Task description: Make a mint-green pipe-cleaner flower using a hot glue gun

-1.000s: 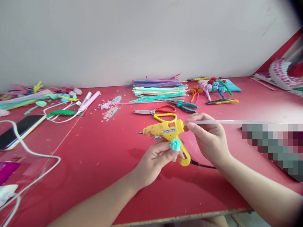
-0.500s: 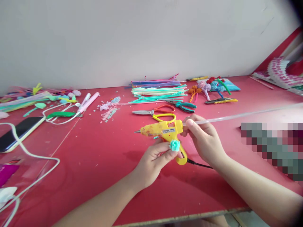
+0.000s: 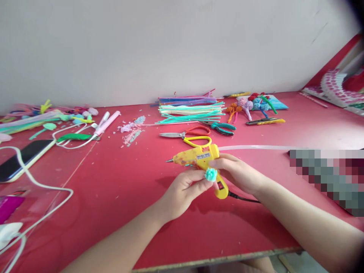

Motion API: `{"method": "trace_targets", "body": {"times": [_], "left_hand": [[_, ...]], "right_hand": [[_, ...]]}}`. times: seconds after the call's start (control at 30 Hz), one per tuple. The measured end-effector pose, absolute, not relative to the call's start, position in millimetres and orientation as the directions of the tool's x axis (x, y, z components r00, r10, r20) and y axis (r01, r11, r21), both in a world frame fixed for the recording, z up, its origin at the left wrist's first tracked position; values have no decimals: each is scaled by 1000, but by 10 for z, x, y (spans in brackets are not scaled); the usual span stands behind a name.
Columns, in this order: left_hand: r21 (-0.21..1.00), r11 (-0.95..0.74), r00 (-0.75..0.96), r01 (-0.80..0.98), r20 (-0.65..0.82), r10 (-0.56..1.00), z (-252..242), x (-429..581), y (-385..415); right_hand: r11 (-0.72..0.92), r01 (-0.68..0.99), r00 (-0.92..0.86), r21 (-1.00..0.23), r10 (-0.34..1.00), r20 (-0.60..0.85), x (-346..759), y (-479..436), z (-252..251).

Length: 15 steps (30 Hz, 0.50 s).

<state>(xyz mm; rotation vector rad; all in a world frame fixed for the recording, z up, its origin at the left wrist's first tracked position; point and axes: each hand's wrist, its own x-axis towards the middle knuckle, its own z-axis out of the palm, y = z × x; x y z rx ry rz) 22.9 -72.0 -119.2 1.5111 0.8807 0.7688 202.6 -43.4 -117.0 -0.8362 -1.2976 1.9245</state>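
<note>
Two hands are working a yellow hot-glue gun [image 3: 196,156] over the red bench [image 3: 113,197].
The right hand [image 3: 239,174] is gripping the handle, with a clear glue stick [image 3: 256,147] jutting from the rear. The left hand [image 3: 182,189] is pinching a small teal flower [image 3: 211,174] against it. Scissors [image 3: 173,134] are lying just behind.

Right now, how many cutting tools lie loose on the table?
3: scissors just behind the glue gun, green-handled pliers to their right, yellow-handled snips further right. The left clutter may hide more.
</note>
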Motion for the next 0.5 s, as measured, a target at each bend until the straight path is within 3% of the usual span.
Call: {"method": "trace_targets", "body": {"times": [0.17, 0.3, 0.5], "left_hand": [[1000, 21, 443, 20, -28, 896, -1187, 183, -670], [983, 107, 258, -147, -66, 964, -1230, 112, -587], [975, 133, 60, -178, -124, 990, -1256, 61, -482]], "right_hand": [[-328, -258, -405, -909, 891, -207, 2050, -365, -1161], [-244, -236, -288, -940, 942, -173, 2117, -362, -1113], [-162, -138, -326, -977, 939, -109, 2159, -387, -1133]]}}
